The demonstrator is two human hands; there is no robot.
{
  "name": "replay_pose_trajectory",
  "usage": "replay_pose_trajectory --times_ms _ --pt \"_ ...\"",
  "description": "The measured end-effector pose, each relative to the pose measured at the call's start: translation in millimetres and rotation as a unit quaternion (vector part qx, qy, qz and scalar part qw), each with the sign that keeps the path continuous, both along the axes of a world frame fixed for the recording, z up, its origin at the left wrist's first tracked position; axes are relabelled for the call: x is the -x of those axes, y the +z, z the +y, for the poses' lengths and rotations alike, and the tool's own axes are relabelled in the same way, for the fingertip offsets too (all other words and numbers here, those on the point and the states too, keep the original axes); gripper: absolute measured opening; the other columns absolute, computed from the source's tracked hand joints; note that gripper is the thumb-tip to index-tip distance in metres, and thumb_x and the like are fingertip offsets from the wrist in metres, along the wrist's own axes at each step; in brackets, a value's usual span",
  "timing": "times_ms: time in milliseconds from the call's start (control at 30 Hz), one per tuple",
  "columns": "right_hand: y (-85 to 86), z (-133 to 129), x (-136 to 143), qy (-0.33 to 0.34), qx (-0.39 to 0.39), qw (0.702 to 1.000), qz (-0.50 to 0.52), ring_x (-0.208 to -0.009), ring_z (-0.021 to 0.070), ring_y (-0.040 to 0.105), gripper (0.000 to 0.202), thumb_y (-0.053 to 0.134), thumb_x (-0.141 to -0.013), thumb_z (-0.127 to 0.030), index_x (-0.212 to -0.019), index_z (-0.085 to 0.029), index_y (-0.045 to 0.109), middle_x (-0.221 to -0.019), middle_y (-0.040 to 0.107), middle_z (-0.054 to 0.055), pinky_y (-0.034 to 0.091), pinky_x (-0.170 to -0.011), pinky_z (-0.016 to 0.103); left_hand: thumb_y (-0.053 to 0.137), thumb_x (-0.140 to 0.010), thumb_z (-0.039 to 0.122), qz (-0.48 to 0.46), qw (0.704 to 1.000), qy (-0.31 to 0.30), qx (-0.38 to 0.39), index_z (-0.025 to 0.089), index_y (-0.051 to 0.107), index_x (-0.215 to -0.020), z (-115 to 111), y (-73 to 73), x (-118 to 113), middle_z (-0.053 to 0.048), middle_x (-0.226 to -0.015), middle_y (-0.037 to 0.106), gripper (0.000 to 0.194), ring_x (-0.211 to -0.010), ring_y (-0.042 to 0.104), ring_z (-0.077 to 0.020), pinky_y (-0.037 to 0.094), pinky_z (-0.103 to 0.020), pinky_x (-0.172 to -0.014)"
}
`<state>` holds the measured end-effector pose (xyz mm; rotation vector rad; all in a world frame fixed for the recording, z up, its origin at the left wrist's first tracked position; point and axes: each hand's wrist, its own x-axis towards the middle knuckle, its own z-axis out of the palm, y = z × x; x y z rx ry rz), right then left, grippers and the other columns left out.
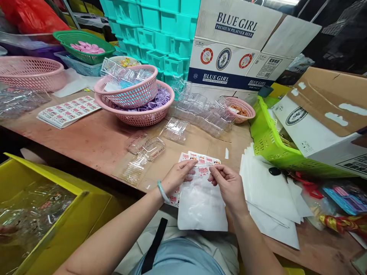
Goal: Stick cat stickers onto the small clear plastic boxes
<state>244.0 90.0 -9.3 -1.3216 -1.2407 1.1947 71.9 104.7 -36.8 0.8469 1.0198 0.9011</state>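
Low in the middle of the view, my left hand (179,176) pinches the left side of a small clear plastic case (197,166); a pale green bangle circles that wrist. My right hand (228,183) has thumb and fingers pressed together at the right end of the same case. Under both hands lies a sticker sheet (208,158) with red print, its lower part a white backing paper (202,210) that hangs over the table edge. Left of them, an opened clear case (153,148) rests on the cardboard.
Stacked pink baskets (137,114) stand behind, with clear cases (200,110) beside them. At the right are white papers (266,191) and a lime green crate (266,133). A yellow bin (94,214) sits lower left. A sticker stack (69,110) lies on the table.
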Motion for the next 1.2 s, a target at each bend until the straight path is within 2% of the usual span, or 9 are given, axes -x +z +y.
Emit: replay_pose_trajectory --times_ms 233,700,867,933,1000,1033,1100,1133,1200 --pt "2.2 -4 9 0.007 -0.024 0.997 -0.069 -0.055 0.0101 0.05 0.024 0.065 -0.083 -0.041 -0.078 -0.017 0.064 -0.059 0.06 -0.002 0.037 -0.053 0.021 0.057 -0.078 0.061 0.0 1.0 -0.005 -0.015 0.021 0.065 -0.113 -2 -4.1 1 -0.007 -0.118 0.056 0.053 -0.099 0.053 -0.019 0.047 -0.029 -0.077" --pt "-0.8 -4 11 -0.007 -0.04 0.989 -0.141 -0.054 0.0123 0.052 0.028 0.061 -0.083 -0.044 -0.077 -0.017 0.063 -0.06 0.06 -0.001 0.037 -0.053 0.023 0.055 -0.079 0.062 -0.012 1.0 -0.005 -0.002 0.02 0.066 -0.112 -1 -3.2 1 -0.008 -0.113 0.061 0.054 -0.098 0.055 -0.0197 0.046 -0.03 -0.078" --pt "-1.3 -5 11 -0.004 -0.059 0.979 -0.194 -0.051 0.0105 0.047 0.028 0.058 -0.085 -0.044 -0.076 -0.018 0.063 -0.058 0.056 -0.003 0.036 -0.05 0.022 0.076 -0.067 0.046 0.005 1.0 -0.004 -0.025 0.019 0.063 -0.114 -2 -3.3 -1 -0.009 -0.112 0.063 0.056 -0.099 0.058 -0.0201 0.046 -0.029 -0.08" --pt "-3.9 -4 9 -0.017 -0.08 0.967 -0.24 -0.051 0.0105 0.048 0.029 0.059 -0.084 -0.046 -0.076 -0.018 0.064 -0.06 0.056 -0.003 0.038 -0.052 0.023 0.079 -0.065 0.043 0.012 0.999 0.014 -0.041 0.016 0.064 -0.114 -3 -4.5 -2 -0.011 -0.111 0.064 0.058 -0.094 0.06 -0.0195 0.047 -0.029 -0.08" --pt "-7.7 -1 4 -0.078 -0.103 0.95 -0.285 -0.055 0.0117 0.049 0.032 0.065 -0.078 -0.05 -0.089 -0.019 0.063 -0.066 0.057 -0.002 0.042 -0.057 0.025 0.078 -0.065 0.043 0.018 0.998 0.038 -0.05 0.013 0.063 -0.115 -4 -4.5 -3 -0.012 -0.108 0.066 0.06 -0.089 0.062 -0.0195 0.048 -0.03 -0.078" --pt "-9.3 1 1 -0.12 -0.109 0.943 -0.29 -0.059 0.0129 0.052 0.044 0.069 -0.073 -0.052 -0.102 -0.019 0.06 -0.074 0.059 0.0 0.045 -0.059 0.026 0.078 -0.065 0.043 0.016 0.997 0.048 -0.053 0.012 0.063 -0.116 -6 -3.6 -3 -0.013 -0.107 0.067 0.061 -0.088 0.062 -0.0199 0.048 -0.03 -0.077" --pt "-10.4 4 -4 -0.163 -0.095 0.949 -0.254 -0.072 0.0168 0.058 0.083 0.076 -0.064 -0.054 -0.131 -0.021 0.041 -0.097 0.061 0.006 0.049 -0.063 0.029 0.077 -0.067 0.043 0.002 0.997 0.057 -0.06 0.012 0.061 -0.118 -10 0.6 -4 -0.014 -0.109 0.068 0.062 -0.092 0.063 -0.0219 0.049 -0.032 -0.079" --pt "-9.6 5 -4 -0.146 -0.077 0.962 -0.216 -0.081 0.019 0.061 0.097 0.078 -0.062 -0.054 -0.139 -0.022 0.029 -0.108 0.059 0.009 0.052 -0.066 0.03 0.077 -0.068 0.042 -0.01 0.996 0.056 -0.07 0.013 0.061 -0.119 -12 3.6 -4 -0.014 -0.112 0.067 0.061 -0.096 0.063 -0.0233 0.05 -0.033 -0.082" --pt "-6.4 6 -1 -0.048 -0.034 0.991 -0.124 -0.094 0.0211 0.063 0.099 0.076 -0.066 -0.052 -0.144 -0.025 0.021 -0.119 0.058 0.012 0.054 -0.076 0.033 0.076 -0.069 0.039 -0.032 0.993 0.05 -0.097 0.015 0.061 -0.118 -18 9.9 -4 -0.014 -0.12 0.065 0.056 -0.106 0.061 -0.0258 0.049 -0.036 -0.09"
